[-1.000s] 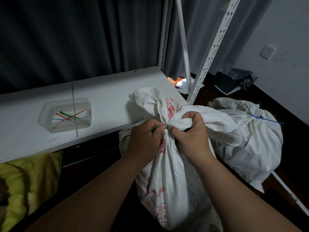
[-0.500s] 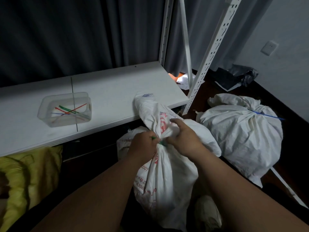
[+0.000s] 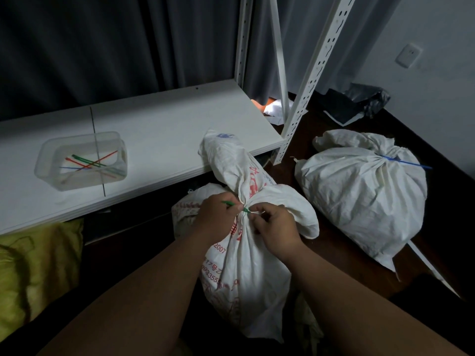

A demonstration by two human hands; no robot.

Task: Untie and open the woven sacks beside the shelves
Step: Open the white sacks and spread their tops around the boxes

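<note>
You are pinching the green tie [image 3: 243, 208] at the sack [image 3: 246, 255] neck with the fingers of your left hand [image 3: 218, 214] and right hand [image 3: 273, 227].

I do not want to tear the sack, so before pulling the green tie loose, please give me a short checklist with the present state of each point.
1. Left hand holds the green tie tail: ok.
2. Right hand pinches at the tie's head: ok.
3. Tie lock released: cannot tell.
4. Printed sack neck bunched, upright: ok.
5. Clear box ready on the shelf: ok.
</note>
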